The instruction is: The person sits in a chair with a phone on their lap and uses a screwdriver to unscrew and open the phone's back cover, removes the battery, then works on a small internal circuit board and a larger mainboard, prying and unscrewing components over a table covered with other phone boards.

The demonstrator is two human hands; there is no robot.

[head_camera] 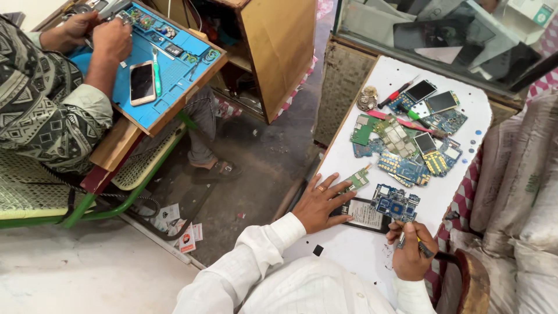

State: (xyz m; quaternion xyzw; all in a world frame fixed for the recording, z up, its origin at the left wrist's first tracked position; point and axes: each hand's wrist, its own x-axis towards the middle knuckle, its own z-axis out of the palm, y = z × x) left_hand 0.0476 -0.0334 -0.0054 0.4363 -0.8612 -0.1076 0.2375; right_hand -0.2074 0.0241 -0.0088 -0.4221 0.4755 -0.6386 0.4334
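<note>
My left hand [321,202] lies flat on the white table [471,99], fingers spread, pressing on the left end of a black phone part with a white label [363,214]. A ring sits on one finger. A small green circuit board [358,178] lies just past my fingertips. My right hand [410,250] is closed around a thin tool with a yellow-and-dark handle [419,244], its tip near a blue circuit board [395,202] resting on the black part.
Several blue and green circuit boards [407,145], small screens and a red screwdriver [395,94] cover the table's far half. At left another person's hands [110,38] work over a blue mat [174,70] holding a phone [142,82]. Sacks [523,192] stand at right.
</note>
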